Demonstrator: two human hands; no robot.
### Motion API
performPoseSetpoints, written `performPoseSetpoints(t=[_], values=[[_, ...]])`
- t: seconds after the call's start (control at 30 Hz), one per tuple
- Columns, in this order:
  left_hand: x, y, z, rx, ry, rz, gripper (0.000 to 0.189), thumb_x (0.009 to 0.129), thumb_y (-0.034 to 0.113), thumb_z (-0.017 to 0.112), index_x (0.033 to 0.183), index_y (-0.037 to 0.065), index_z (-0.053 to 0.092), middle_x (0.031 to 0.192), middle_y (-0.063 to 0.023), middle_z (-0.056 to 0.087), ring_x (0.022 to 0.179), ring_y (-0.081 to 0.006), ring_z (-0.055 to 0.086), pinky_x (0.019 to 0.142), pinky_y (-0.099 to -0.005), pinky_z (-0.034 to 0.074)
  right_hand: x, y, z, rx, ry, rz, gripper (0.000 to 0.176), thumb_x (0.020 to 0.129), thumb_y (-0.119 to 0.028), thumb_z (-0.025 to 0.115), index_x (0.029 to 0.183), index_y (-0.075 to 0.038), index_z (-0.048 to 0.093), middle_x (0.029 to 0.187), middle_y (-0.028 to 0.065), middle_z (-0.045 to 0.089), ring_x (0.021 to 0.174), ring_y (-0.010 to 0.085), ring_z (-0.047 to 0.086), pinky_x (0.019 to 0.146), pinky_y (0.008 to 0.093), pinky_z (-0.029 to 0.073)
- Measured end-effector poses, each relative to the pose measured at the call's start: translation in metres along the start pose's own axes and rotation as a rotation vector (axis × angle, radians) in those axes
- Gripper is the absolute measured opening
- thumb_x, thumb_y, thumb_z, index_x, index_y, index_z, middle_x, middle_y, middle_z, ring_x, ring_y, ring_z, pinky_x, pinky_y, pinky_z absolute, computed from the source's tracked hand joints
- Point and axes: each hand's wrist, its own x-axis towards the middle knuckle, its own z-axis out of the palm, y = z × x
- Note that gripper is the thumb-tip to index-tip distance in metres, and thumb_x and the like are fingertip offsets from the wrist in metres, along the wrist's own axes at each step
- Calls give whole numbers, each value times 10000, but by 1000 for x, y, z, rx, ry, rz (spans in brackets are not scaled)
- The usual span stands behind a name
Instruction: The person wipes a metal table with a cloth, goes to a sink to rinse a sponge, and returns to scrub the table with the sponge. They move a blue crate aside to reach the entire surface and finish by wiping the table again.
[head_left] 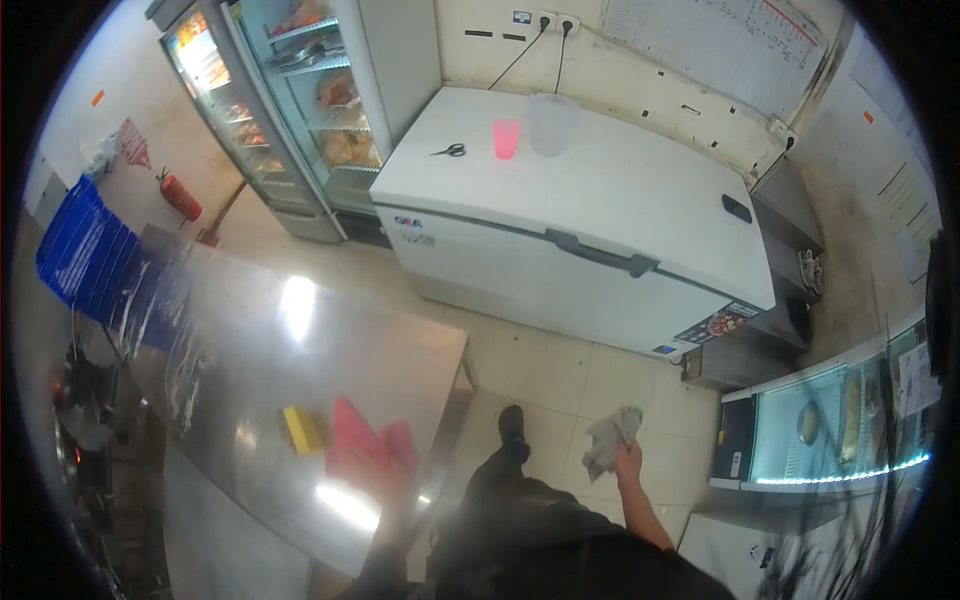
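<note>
A grey cloth (603,447) hangs bunched from my right hand (628,465), whose fingers are closed on it above the tiled floor. On the left, a pink cloth (362,440) is gathered at my left hand (393,492), over the steel table (390,350). The fingers of that hand are blurred and mostly covered by the cloth, which appears gripped. A yellow sponge (301,430) lies on the steel surface just left of the pink cloth.
A white chest freezer (540,270) stands ahead, bearing scissors (450,151), a pink cup (507,139), a clear container (553,125) and a phone (737,208). A blue crate (85,250) sits at the table's far left. A lit display case (840,425) is at right.
</note>
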Motion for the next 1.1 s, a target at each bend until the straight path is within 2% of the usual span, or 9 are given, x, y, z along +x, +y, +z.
performPoseSetpoints(t=[0.37,0.43,0.53,0.57,0.6,0.63,0.73,0.93,1.1], values=[[71,28,65,239,205,-261,832,862,417,475,1406,-100,115,1451,-336,101,1352,-485,88,1110,-540,69,290,-361,63,412,-128,-240,468,911,-298,542,1236,32,477,1134,128,583,1019,207,554,872,331,425],[92,60,51,210,-130,-567,849,854,431,497,1410,-89,121,1458,-328,97,1354,-487,77,1101,-561,59,328,-381,77,448,-193,-248,504,896,-305,568,1258,25,452,1156,131,565,1019,205,544,869,335,433],[127,86,57,-499,54,-665,898,819,427,563,1428,-54,113,1473,-306,88,1356,-493,52,1081,-601,42,442,-345,118,217,-137,-271,622,857,-364,625,1291,21,400,1138,143,557,1023,223,540,856,330,454],[124,86,81,137,54,-700,888,815,411,569,1424,-60,126,1464,-320,96,1355,-493,57,1084,-593,49,418,-363,135,131,0,-141,713,832,-380,658,1322,29,341,1162,163,521,1022,242,540,860,348,461],[125,81,101,206,303,-529,862,821,397,564,1416,-68,149,1451,-340,104,1352,-496,62,1086,-587,65,464,-332,155,-20,224,-426,724,831,-348,663,1328,45,314,1210,198,466,1098,296,498,942,384,414],[138,91,90,111,120,-745,849,824,387,560,1407,-81,158,1436,-359,110,1342,-509,73,1089,-578,78,470,-329,166,-297,409,-830,687,845,-299,645,1325,60,310,1268,232,409,1185,345,421,1015,417,339],[158,119,88,198,235,-818,843,820,378,555,1390,-107,166,1422,-367,134,1325,-529,92,1089,-578,84,405,-382,223,-442,130,-1313,579,860,-195,598,1315,49,336,1328,242,371,1240,350,367,1033,453,291],[199,145,106,190,223,-1117,846,820,389,548,1376,-128,176,1408,-383,146,1326,-528,100,1089,-580,79,269,-487,353,-200,-962,-1440,470,786,-53,626,1202,46,432,1308,241,389,1198,392,402,988,430,338],[242,127,112,237,266,-1279,854,819,399,543,1370,-139,175,1407,-388,145,1327,-530,95,1085,-585,74,209,-564,444,-141,-1247,-1491,423,786,-43,614,1171,34,457,1272,230,416,1152,372,441,935,412,383]])
